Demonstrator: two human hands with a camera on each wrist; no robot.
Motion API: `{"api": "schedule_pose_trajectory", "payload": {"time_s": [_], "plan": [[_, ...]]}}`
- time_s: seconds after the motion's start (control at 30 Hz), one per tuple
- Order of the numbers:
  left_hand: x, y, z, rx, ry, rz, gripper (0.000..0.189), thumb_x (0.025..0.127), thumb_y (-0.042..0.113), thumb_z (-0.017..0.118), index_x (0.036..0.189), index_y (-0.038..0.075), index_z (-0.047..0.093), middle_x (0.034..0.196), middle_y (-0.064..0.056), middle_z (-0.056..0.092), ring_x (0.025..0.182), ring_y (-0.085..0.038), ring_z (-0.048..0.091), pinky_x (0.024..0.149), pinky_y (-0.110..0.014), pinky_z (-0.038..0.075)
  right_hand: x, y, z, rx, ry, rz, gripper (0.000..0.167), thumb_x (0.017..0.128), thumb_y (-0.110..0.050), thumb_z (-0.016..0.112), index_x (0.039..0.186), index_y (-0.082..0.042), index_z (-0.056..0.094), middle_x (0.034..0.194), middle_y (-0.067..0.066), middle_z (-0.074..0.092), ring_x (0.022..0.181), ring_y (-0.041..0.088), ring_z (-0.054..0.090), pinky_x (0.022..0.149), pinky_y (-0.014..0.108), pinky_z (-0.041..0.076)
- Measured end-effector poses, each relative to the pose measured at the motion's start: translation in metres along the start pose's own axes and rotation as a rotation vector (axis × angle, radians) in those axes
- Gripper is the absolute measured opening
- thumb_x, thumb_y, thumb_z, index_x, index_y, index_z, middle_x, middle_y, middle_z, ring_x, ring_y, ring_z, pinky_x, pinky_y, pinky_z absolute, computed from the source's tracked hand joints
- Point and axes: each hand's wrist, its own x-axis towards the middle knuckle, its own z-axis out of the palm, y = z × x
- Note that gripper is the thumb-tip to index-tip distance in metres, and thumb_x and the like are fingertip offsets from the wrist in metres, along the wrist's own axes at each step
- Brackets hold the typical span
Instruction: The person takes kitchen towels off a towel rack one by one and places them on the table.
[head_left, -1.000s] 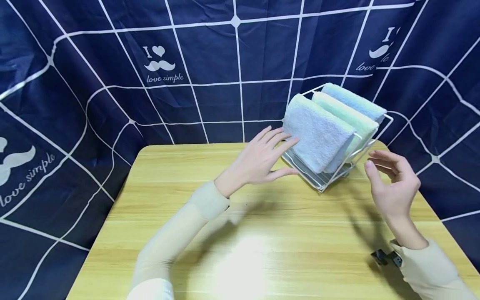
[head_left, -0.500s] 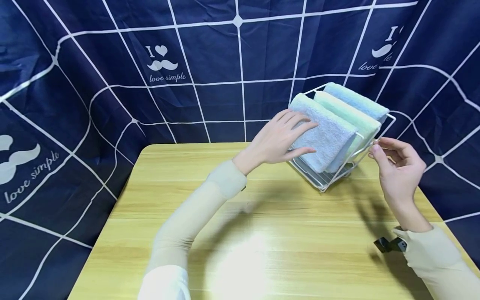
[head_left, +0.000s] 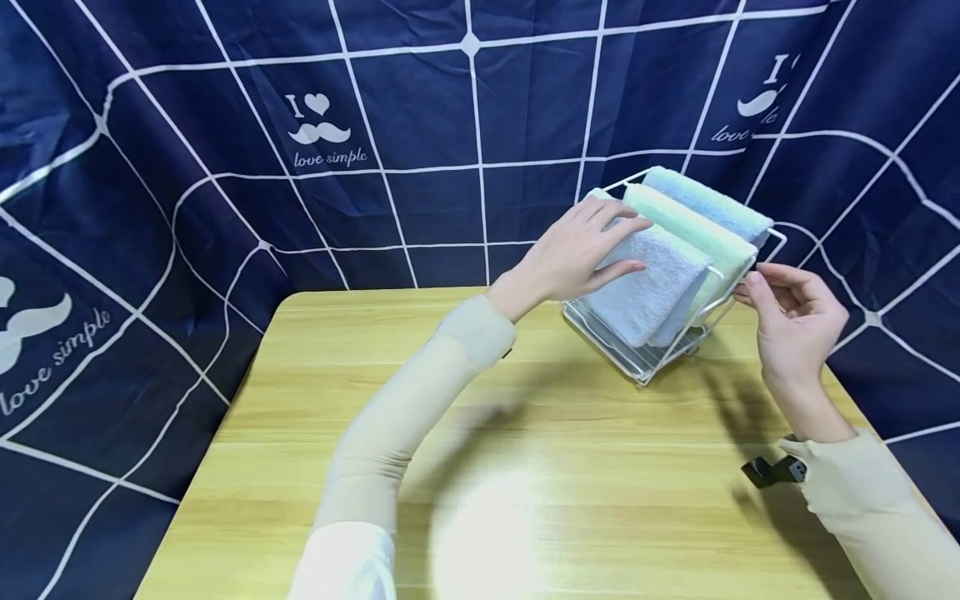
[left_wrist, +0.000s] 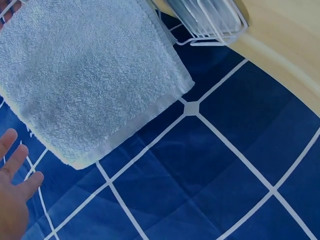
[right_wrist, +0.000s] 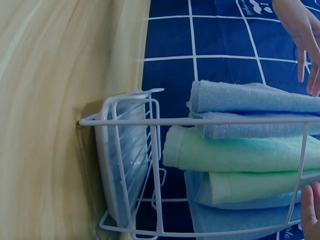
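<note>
A white wire rack stands at the back right of the table, with folded towels hanging over its rails. The front light-blue towel hangs nearest, then a mint-green towel and another blue towel behind. My left hand reaches over the front towel's left side, fingers spread and loosely bent. In the left wrist view that towel hangs beside the fingers. At the rack's right side my right hand pinches the wire frame between thumb and curled fingers; its fingertips show beside the wires in the right wrist view.
A shallow tray sits in the rack's base, under the towels. The wood-grain table extends in front. Dark-blue cloth with white lines hangs close behind the rack and along both sides.
My left hand has moved right and up onto the front towel. My right hand has risen to the rack's right side and its fingers have come together there. Rack and towels stay in place.
</note>
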Motion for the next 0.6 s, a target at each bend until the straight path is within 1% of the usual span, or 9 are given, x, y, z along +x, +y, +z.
{"api": "schedule_pose_trajectory", "payload": {"time_s": [0.13, 0.3, 0.33, 0.47, 0.57, 0.6], "plan": [[0.007, -0.003, 0.003, -0.028, -0.008, -0.005, 0.056, 0.105, 0.052, 0.059, 0.146, 0.014, 0.06, 0.142, -0.005, 0.064, 0.131, -0.023, 0.058, 0.12, -0.031, 0.038, 0.003, 0.002, 0.0, 0.006, -0.008, 0.007, 0.015, 0.087, 0.018, 0.072, 0.1, 0.024, 0.068, 0.082, 0.014, 0.078, 0.064, 0.019, 0.076, 0.062, 0.024, 0.061], [0.014, -0.005, 0.008, -0.049, -0.022, 0.006, 0.055, 0.105, 0.052, 0.059, 0.145, 0.013, 0.061, 0.139, -0.003, 0.064, 0.129, -0.022, 0.059, 0.118, -0.032, 0.039, 0.005, 0.005, 0.001, 0.029, 0.007, 0.023, 0.009, 0.086, 0.02, 0.071, 0.095, 0.021, 0.069, 0.08, 0.014, 0.078, 0.063, 0.018, 0.075, 0.062, 0.023, 0.061], [0.015, -0.006, 0.009, -0.05, -0.028, 0.005, 0.055, 0.105, 0.052, 0.059, 0.144, 0.013, 0.061, 0.139, -0.003, 0.065, 0.129, -0.021, 0.059, 0.117, -0.032, 0.039, 0.005, 0.006, 0.001, 0.039, 0.016, 0.032, 0.008, 0.086, 0.02, 0.072, 0.094, 0.02, 0.069, 0.079, 0.014, 0.078, 0.063, 0.019, 0.075, 0.062, 0.023, 0.061], [0.02, -0.007, 0.013, -0.039, -0.056, -0.007, 0.056, 0.105, 0.054, 0.058, 0.144, 0.014, 0.061, 0.138, -0.003, 0.065, 0.128, -0.021, 0.06, 0.117, -0.032, 0.041, 0.007, 0.006, 0.003, 0.023, 0.026, 0.051, 0.007, 0.086, 0.018, 0.072, 0.092, 0.014, 0.073, 0.079, 0.011, 0.078, 0.062, 0.016, 0.074, 0.061, 0.021, 0.06], [0.023, -0.008, 0.016, -0.029, -0.058, -0.013, 0.055, 0.105, 0.056, 0.057, 0.141, 0.014, 0.062, 0.137, -0.002, 0.065, 0.126, -0.02, 0.061, 0.117, -0.033, 0.041, 0.008, 0.006, 0.004, 0.02, 0.033, 0.067, 0.007, 0.086, 0.017, 0.074, 0.09, 0.011, 0.075, 0.078, 0.01, 0.078, 0.06, 0.015, 0.072, 0.059, 0.02, 0.059], [0.024, -0.009, 0.017, -0.029, -0.056, -0.015, 0.055, 0.105, 0.056, 0.057, 0.141, 0.014, 0.063, 0.136, -0.002, 0.065, 0.124, -0.02, 0.061, 0.117, -0.033, 0.041, 0.008, 0.007, 0.004, 0.034, 0.039, 0.075, 0.007, 0.086, 0.017, 0.074, 0.09, 0.012, 0.074, 0.077, 0.011, 0.077, 0.06, 0.016, 0.072, 0.059, 0.021, 0.059]]}}
